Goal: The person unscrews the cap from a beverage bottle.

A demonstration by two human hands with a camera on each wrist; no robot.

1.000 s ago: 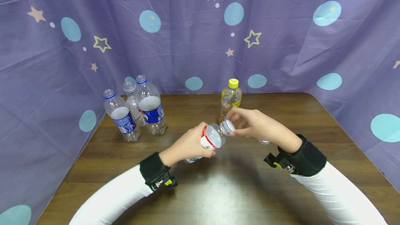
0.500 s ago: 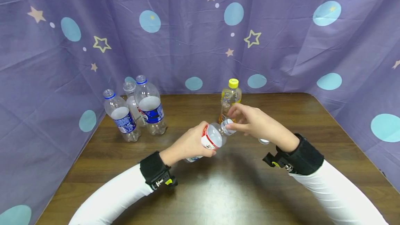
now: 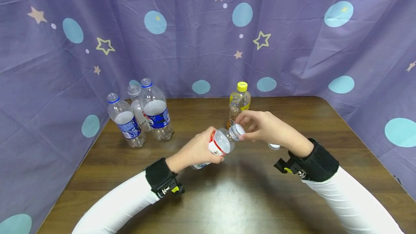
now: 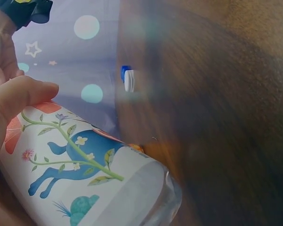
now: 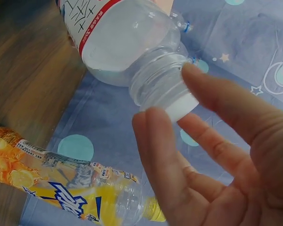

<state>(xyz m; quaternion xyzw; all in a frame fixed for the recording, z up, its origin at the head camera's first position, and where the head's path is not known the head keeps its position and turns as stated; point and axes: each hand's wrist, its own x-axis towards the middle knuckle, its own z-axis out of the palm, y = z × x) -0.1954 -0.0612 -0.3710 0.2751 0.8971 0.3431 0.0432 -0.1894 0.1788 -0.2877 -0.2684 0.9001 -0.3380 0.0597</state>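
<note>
Clear plastic bottle with white-and-red printed label [image 3: 222, 142]: tilted, left hand [image 3: 199, 147] gripping its body, we judge to steady it and present the neck; whether its base touches the brown wooden table [image 3: 227, 198] we cannot tell. White plastic cap [image 3: 239, 129]: on that neck, pinched by thumb and fingers of the right hand [image 3: 261, 128], placed opposite so the two grips do not crowd. Clear bottle with yellow cap and orange label [image 3: 240, 101]: upright just behind the right hand, partly covered, the nearest obstacle we note. Outer blue-labelled clear bottle [image 3: 129, 125], inner blue-labelled clear bottle [image 3: 157, 115], third clear bottle [image 3: 135, 105] between: upright, uncapped, well apart. Loose white cap [image 4: 129, 81], loose blue cap [image 4: 124, 72]: close together on the table
</note>
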